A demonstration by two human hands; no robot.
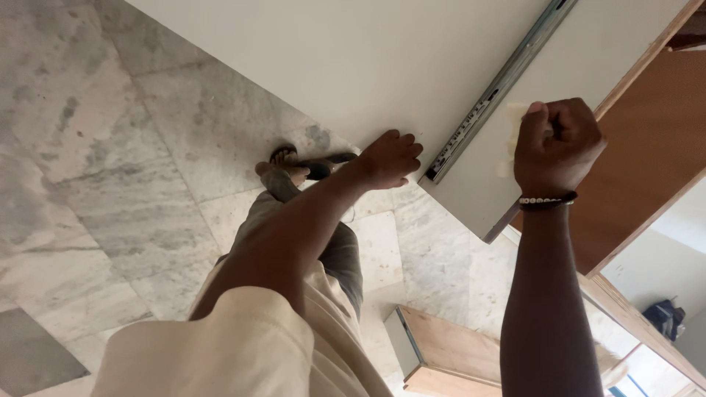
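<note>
Cream sleeve [220,345] at 7 o'clock, nearest the camera; both bare forearms run up from it. Right forearm rises straight to 1 o'clock, beaded bracelet [548,200] on the wrist. Right hand [557,143] is curled into a tight fist around a pale scrap, looks like cloth or paper [515,117], pressed flat on the white panel [353,59] close to its lower corner. Left hand [391,158] sits at centre, fingers bent and narrow, tips touching the panel's lower edge, holding nothing separate.

Panel is big, white, tilted, filling 11 to 1 o'clock. A metal drawer slide [500,88] is fixed on it, long axis diagonal from 6 o'clock near the left hand up to 1 o'clock. The slide lies between the 2 hands: its lower end is just beside the left hand, so the left is nearer; the right is a bit apart at 3 o'clock of it.

Further off: sandalled foot [290,165] on the marble floor [110,162], brown wooden cabinet [632,169] at 3 o'clock, a wooden drawer box [441,349] on the floor at 5 o'clock.
</note>
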